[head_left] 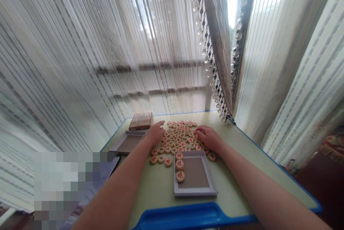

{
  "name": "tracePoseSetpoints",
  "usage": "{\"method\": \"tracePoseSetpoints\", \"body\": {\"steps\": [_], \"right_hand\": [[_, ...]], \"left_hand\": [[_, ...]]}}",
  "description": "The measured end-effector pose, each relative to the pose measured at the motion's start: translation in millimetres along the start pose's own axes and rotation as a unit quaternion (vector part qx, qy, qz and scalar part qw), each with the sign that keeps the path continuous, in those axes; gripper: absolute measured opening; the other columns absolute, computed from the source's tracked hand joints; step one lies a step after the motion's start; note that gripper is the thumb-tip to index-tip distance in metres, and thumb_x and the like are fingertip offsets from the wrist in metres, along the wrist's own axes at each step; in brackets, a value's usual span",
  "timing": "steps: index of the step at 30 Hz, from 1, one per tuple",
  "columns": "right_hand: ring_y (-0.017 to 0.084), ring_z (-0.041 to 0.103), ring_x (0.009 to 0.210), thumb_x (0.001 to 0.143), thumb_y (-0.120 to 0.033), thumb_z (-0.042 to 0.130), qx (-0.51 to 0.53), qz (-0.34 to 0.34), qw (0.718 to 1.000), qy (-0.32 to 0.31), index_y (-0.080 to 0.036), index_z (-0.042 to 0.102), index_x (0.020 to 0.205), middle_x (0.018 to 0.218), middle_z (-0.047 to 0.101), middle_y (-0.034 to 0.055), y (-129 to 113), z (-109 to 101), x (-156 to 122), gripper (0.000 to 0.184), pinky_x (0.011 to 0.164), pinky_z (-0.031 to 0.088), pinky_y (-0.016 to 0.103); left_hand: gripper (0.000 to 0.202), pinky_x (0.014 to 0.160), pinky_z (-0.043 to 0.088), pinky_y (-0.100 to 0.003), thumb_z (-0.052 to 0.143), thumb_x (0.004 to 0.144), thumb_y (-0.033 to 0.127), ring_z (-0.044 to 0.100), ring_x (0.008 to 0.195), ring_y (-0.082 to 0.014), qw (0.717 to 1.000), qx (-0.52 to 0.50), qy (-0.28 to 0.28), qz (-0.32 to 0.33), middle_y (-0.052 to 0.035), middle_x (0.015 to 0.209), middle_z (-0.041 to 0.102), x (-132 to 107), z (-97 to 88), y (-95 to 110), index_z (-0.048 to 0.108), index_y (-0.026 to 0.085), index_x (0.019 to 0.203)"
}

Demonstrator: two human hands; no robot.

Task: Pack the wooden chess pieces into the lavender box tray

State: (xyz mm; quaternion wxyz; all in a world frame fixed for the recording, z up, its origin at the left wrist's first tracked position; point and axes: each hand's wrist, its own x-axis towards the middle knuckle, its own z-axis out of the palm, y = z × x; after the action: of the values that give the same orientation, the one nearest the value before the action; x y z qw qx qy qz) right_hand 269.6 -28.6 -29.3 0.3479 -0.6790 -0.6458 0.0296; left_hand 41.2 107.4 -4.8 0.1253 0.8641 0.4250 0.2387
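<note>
Several round wooden chess pieces [179, 136] with red and black characters lie spread on the pale green table [242, 151]. My left hand [155, 132] rests at the pile's left edge, fingers together and stretched forward over the pieces. My right hand [208, 136] lies on the pile's right side, fingers curved down onto the pieces. In front of the pile sits a shallow grey box tray [206, 187] with three red-marked pieces [180, 165] lined along its left side.
A second grey tray [128, 143] lies to the left, a folded wooden board box [141, 121] behind it. The table has a blue rim [188, 215] with a handle at the near edge. Sheer curtains and a beaded tassel [212, 72] hang behind.
</note>
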Motion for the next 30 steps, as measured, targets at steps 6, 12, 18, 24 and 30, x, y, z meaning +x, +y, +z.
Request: {"method": "tracePoseSetpoints", "body": {"steps": [6,12,18,24,30], "right_hand": [[0.018,0.055,0.101,0.087,-0.031,0.038,-0.009,0.002,1.000,-0.007,-0.018,0.067,0.094,0.104,0.065,0.0071,2.2,2.5,1.2,0.032,0.092,0.035,0.030],[0.017,0.055,0.101,0.088,-0.032,0.038,-0.014,-0.005,1.000,-0.004,-0.017,0.067,0.095,0.105,0.065,0.0074,3.5,3.3,1.9,0.034,0.091,0.035,0.029],[0.018,0.055,0.101,0.088,-0.034,0.038,-0.016,-0.005,1.000,-0.012,-0.017,0.067,0.095,0.105,0.065,0.0075,4.1,2.4,1.9,0.034,0.091,0.036,0.030],[0.018,0.055,0.100,0.088,-0.034,0.037,-0.011,-0.011,1.000,-0.011,-0.017,0.067,0.093,0.102,0.066,0.0073,3.7,3.3,2.0,0.035,0.090,0.036,0.029],[0.017,0.056,0.099,0.088,-0.034,0.038,-0.020,0.003,1.000,-0.008,-0.017,0.067,0.092,0.100,0.066,0.0081,1.6,0.8,1.0,0.034,0.090,0.036,0.029]], "left_hand": [[0.046,0.108,0.021,-0.043,0.029,0.089,0.042,0.027,0.132,-0.0251,0.984,0.095,-0.105,0.108,-0.0026,0.138,0.043,-7.5,9.9,43.8,0.047,0.024,0.128],[0.045,0.101,0.030,-0.040,0.025,0.090,0.044,0.045,0.118,-0.0233,0.972,0.159,-0.102,0.139,-0.0063,0.126,0.054,-12.3,14.8,48.7,0.058,0.025,0.113],[0.045,0.096,0.034,-0.039,0.026,0.090,0.040,0.047,0.113,-0.0253,0.972,0.201,-0.054,0.109,-0.0107,0.121,0.055,-12.6,10.4,41.3,0.053,0.022,0.121],[0.039,0.106,0.023,-0.044,0.031,0.089,0.036,0.035,0.126,-0.0253,0.973,0.161,-0.102,0.130,-0.0043,0.134,0.047,-11.7,16.0,41.9,0.059,0.024,0.112],[0.037,0.100,0.034,-0.032,0.035,0.086,0.028,0.050,0.112,-0.0203,0.982,0.128,-0.066,0.123,-0.0095,0.120,0.058,-8.2,11.5,36.8,0.062,0.017,0.108]]}}
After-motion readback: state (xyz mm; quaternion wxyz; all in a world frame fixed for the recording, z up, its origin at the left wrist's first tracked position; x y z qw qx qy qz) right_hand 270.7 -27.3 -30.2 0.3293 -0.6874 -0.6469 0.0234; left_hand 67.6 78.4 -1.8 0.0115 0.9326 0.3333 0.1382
